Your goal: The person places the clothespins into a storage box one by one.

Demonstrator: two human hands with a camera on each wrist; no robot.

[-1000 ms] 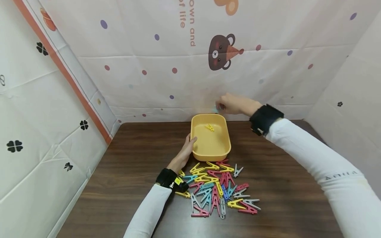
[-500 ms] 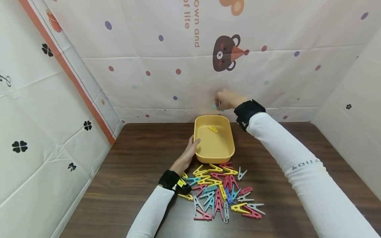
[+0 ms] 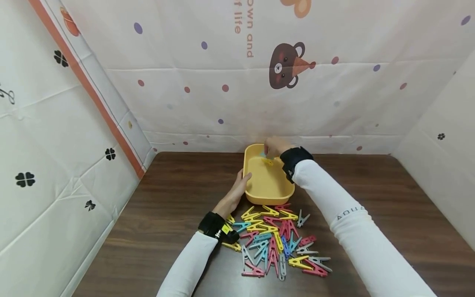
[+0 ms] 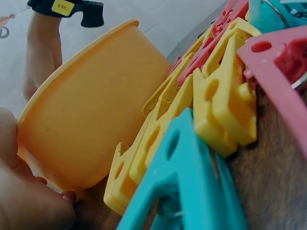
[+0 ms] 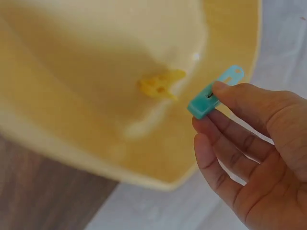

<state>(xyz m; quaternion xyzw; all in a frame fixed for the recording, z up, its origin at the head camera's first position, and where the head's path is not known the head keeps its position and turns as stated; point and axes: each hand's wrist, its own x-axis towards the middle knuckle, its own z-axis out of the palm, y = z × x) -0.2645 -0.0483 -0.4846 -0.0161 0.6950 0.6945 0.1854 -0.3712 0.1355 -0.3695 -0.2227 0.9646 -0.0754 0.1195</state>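
My right hand (image 3: 276, 147) is over the far end of the yellow tray (image 3: 269, 185), pinching a teal clothespin (image 5: 208, 99) between thumb and fingers. A yellow clothespin (image 5: 161, 84) lies inside the tray, below the held one. At the tray's left side, my left hand (image 3: 234, 193) grips the wall, thumb at the rim; in the left wrist view its fingers (image 4: 36, 196) reach under the tray's edge. Just in front of the tray lies a loose pile of clothespins in yellow, red, teal, blue and grey, with a teal one (image 4: 184, 177) close to the left wrist camera.
The brown wooden table (image 3: 167, 185) extends to both sides of the tray. A patterned white cloth (image 3: 185, 107) hangs behind it, with more white cloth along the left and right sides.
My right hand has come down and slightly left from above the tray's far edge, carrying the teal clothespin to the tray. My left hand keeps its grip on the tray.
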